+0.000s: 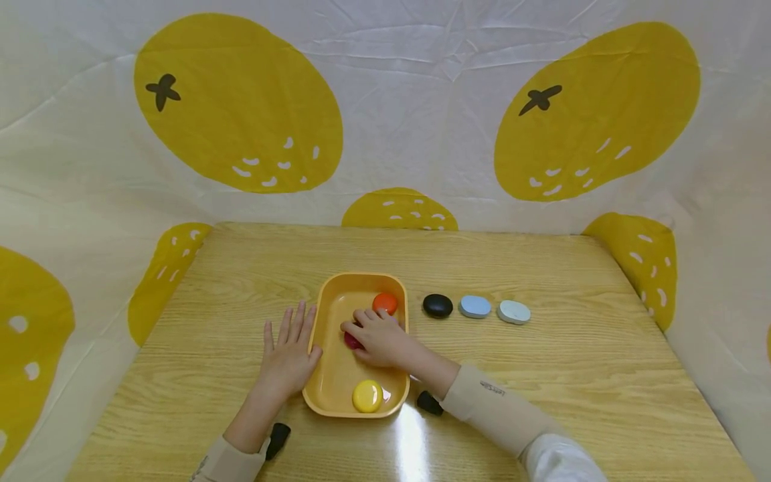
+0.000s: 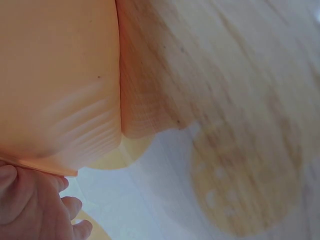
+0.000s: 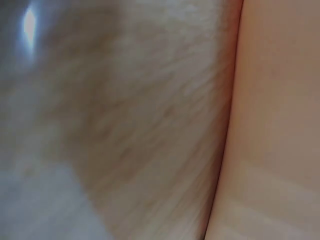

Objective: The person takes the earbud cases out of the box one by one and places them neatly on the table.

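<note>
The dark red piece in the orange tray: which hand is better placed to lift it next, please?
Probably the right hand: its fingers curl over the dark red piece, inside the orange tray. The left hand, fingers spread, touches the tray's left side, farther from the piece.

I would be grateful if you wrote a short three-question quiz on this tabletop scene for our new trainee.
1. True or false: the yellow piece lies inside the orange tray.
2. Which piece do the fingers of the right hand hold? A) the yellow piece; B) the dark red piece; C) no piece.
3. How many pieces form the row on the table, right of the orange tray in the head view?

Key:
1. True.
2. B.
3. Three: the black piece, the pale blue piece and the whitish piece.
</note>
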### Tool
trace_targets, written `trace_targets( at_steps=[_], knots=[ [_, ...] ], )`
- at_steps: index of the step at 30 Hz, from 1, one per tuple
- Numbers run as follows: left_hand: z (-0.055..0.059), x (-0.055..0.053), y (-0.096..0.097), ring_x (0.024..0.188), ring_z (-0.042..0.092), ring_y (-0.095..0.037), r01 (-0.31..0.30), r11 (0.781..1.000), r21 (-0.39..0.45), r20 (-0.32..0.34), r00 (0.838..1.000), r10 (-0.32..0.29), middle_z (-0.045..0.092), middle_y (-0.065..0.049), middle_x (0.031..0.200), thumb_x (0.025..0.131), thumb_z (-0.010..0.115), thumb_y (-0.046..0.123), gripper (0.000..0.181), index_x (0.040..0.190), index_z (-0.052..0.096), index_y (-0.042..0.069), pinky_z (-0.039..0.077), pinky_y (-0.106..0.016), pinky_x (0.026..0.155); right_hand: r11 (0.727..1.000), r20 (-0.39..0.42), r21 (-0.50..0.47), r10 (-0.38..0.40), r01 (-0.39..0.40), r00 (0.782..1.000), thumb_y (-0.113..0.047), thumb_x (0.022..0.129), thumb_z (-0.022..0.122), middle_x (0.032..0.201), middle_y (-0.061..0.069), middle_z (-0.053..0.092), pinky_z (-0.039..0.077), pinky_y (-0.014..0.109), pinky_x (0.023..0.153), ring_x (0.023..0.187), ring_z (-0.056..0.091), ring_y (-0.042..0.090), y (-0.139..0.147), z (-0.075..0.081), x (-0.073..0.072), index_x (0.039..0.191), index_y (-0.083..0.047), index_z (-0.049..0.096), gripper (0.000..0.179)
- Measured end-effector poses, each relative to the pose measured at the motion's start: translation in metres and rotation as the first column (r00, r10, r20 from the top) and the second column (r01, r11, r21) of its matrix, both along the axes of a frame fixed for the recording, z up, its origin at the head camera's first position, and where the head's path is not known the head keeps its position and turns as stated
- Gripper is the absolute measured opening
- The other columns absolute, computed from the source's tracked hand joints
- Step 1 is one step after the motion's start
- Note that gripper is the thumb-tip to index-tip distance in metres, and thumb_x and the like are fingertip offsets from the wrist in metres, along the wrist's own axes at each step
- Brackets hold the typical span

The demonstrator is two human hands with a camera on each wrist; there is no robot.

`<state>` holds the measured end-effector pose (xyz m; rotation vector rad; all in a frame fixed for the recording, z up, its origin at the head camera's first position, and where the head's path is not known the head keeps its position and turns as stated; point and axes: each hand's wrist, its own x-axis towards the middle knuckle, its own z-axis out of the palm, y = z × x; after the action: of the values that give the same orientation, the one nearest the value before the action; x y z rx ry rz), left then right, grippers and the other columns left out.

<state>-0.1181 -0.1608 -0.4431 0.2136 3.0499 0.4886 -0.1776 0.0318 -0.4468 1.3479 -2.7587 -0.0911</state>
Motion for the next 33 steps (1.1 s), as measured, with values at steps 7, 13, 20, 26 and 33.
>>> trace_targets(
  at_steps=[7, 13, 20, 26, 33],
  knots=[
    [0.0, 0.0, 0.0, 0.139, 0.003, -0.035, 0.0, 1.0, -0.001, 0.008, 1.0, 0.0, 0.007, -0.014, 0.153, 0.093, 0.042, 0.026, 0.063, 0.147, 0.015, 0.008, -0.007, -0.058, 0.106, 1.0, 0.011, 0.007, 0.005, -0.005, 1.0, -0.034, 0.086, 0.057, 0.107, 0.002, 0.049, 0.039, 0.034, 0.082, 0.095, 0.049, 0.019, -0.003, -0.004, 0.0, 0.122, -0.021, 0.052, 0.038],
    [0.0, -0.001, 0.0, 0.139, 0.003, -0.035, -0.002, 1.0, 0.001, 0.008, 1.0, 0.002, 0.008, -0.014, 0.153, 0.093, 0.042, 0.026, 0.064, 0.147, 0.014, 0.008, -0.007, -0.059, 0.106, 1.0, 0.018, -0.015, 0.021, -0.021, 1.0, -0.032, 0.085, 0.058, 0.105, 0.002, 0.049, 0.04, 0.033, 0.08, 0.093, 0.049, 0.019, -0.004, -0.005, 0.0, 0.119, -0.02, 0.053, 0.037],
    [0.0, -0.001, 0.0, 0.139, 0.002, -0.035, -0.001, 1.0, 0.004, 0.017, 1.0, 0.001, 0.007, -0.014, 0.153, 0.093, 0.042, 0.026, 0.064, 0.147, 0.014, 0.008, -0.007, -0.059, 0.105, 0.997, 0.022, -0.071, 0.02, -0.018, 1.0, -0.032, 0.085, 0.059, 0.104, 0.003, 0.049, 0.039, 0.035, 0.083, 0.094, 0.05, 0.019, -0.001, 0.001, 0.0, 0.119, -0.02, 0.053, 0.037],
    [0.001, 0.0, 0.0, 0.138, 0.002, -0.036, 0.002, 1.0, 0.008, 0.027, 1.0, -0.002, 0.006, -0.014, 0.153, 0.094, 0.041, 0.026, 0.064, 0.148, 0.012, 0.008, -0.008, -0.059, 0.105, 0.988, 0.055, -0.157, -0.003, 0.011, 0.999, -0.029, 0.084, 0.061, 0.106, 0.006, 0.048, 0.037, 0.039, 0.089, 0.096, 0.047, 0.02, 0.011, 0.018, -0.003, 0.12, -0.019, 0.052, 0.039],
    [0.003, 0.001, 0.0, 0.138, 0.0, -0.036, 0.007, 1.0, 0.025, 0.026, 1.0, -0.008, 0.004, -0.015, 0.153, 0.094, 0.04, 0.025, 0.063, 0.147, 0.012, 0.007, -0.01, -0.059, 0.105, 0.961, 0.125, -0.265, -0.051, 0.083, 0.991, -0.025, 0.083, 0.063, 0.11, 0.01, 0.048, 0.037, 0.043, 0.089, 0.099, 0.047, 0.025, 0.04, 0.037, -0.005, 0.122, -0.015, 0.053, 0.042]
  ],
)
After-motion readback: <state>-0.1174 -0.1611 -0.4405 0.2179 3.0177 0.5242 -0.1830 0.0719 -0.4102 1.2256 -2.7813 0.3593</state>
